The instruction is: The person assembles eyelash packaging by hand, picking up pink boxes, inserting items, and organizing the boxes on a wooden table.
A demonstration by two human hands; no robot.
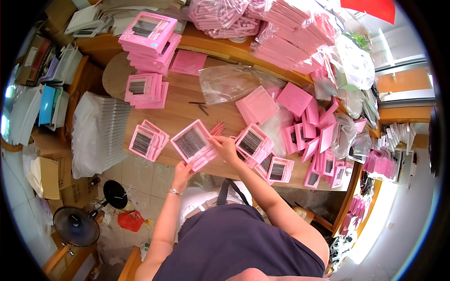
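A pink eyelash case (191,140) with rows of black lashes is tilted up over the front of the wooden table. My left hand (182,174) is closed on its lower edge, wrist bangled. The fingers of my right hand (225,147) pinch the case's right edge; the fingertips are partly hidden. Just beyond them lie thin reddish strips (218,128). Other filled cases are close by: a small stack (148,140) to the left, and a pink-framed case (253,140) by my right wrist, with more cases partly under my right forearm.
Tall stacks of pink cases (149,35) stand at the far left. A loose heap of pink cases (309,119) covers the right side, below bagged pink packages (295,40). Clear plastic bags (225,84) and dark slim tools (201,107) lie mid-table. A fan (76,226) stands at lower left.
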